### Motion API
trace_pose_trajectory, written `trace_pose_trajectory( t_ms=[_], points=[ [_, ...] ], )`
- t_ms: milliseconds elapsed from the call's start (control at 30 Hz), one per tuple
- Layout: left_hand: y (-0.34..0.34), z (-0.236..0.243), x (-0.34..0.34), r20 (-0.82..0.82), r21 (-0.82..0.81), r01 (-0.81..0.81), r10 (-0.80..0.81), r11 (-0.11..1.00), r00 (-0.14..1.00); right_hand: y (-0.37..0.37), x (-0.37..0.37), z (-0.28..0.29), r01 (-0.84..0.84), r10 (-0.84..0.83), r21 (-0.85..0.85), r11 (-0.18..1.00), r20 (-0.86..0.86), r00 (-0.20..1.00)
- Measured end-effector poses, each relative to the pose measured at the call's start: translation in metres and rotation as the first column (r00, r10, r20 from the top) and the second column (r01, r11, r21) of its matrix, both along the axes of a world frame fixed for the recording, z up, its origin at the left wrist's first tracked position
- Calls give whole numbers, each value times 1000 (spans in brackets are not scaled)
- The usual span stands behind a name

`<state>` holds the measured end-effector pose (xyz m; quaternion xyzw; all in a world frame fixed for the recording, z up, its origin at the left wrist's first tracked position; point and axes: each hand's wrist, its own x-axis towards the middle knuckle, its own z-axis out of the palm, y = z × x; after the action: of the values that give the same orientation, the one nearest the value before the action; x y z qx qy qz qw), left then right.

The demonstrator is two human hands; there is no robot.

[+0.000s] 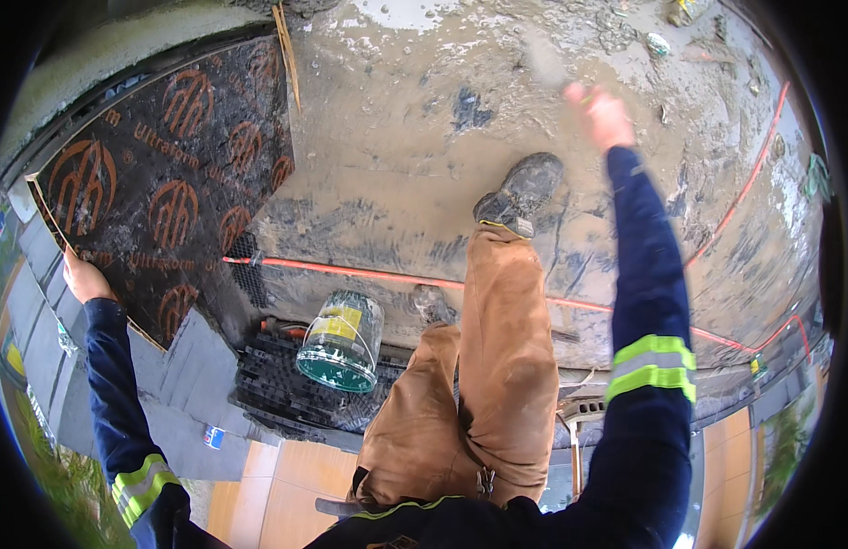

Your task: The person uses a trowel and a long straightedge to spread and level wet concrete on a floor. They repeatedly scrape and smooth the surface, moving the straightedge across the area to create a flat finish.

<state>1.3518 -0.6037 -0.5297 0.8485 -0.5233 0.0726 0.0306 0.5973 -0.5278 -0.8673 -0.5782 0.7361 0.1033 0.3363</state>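
My left hand (87, 279) is closed on the lower left edge of a large black plywood board (131, 210) with orange-brown printed marks. The board slants over the left side, its pale cut edge showing. My right hand (602, 117) is stretched far out over wet, muddy concrete (387, 137) at the upper right. It is smeared by motion, but its fingers look closed around a pale, flat-looking tool (545, 60), too blurred to name exactly.
A clear bucket (341, 343) with a green base stands by my leg. A red-orange hose (369, 273) crosses behind my muddy boot (523, 190) and curves right. Wooden strips (287, 59) lie beside the board. Dark block-patterned material (286, 380) lies beneath the bucket.
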Motion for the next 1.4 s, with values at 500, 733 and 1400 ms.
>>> trace_pose_trajectory(
  t_ms=[500, 733, 1400],
  points=[
    [-4, 20, 19, -61, -45, -25, 23, 999, 998, 10, -52, -41, -342, 390, 312, 887, -106, 915],
    [12, 15, 41, 264, 152, 165, -201, 975, 943, -54, -190, -32, 279, -293, -89, 956, -297, 909],
    [19, 22, 55, 513, 272, 126, -254, 954, 820, -95, -152, -30, 156, -165, -81, 984, -128, 978]
  ],
)
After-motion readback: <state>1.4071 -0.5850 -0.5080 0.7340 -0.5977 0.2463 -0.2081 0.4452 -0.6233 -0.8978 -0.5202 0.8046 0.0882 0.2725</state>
